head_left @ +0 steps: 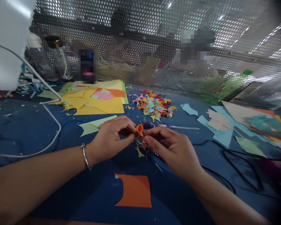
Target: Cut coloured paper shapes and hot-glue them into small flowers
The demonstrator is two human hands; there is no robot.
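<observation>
Between my fingertips is a small orange paper piece (140,128), curled into a rounded shape with some red and yellow at its lower part. My left hand (115,136) pinches it from the left, thumb and index finger closed. From the right, my right hand (170,147) has thumb and index finger pressed together at its lower edge. Under my hands lie small paper scraps (140,151) and a slim tool (158,165), mostly hidden. An orange paper sheet (137,190) with a curved cut-out lies in front of me, and a pale green sheet (89,126) is partly behind my left hand.
A heap of small colourful paper pieces (154,104) sits behind my hands. Yellow sheets (96,103) are stacked back left; light blue sheets (224,134) lie right. A white cable (53,142) and a black cable (239,168) cross the table. A perforated metal screen (145,68) stands behind.
</observation>
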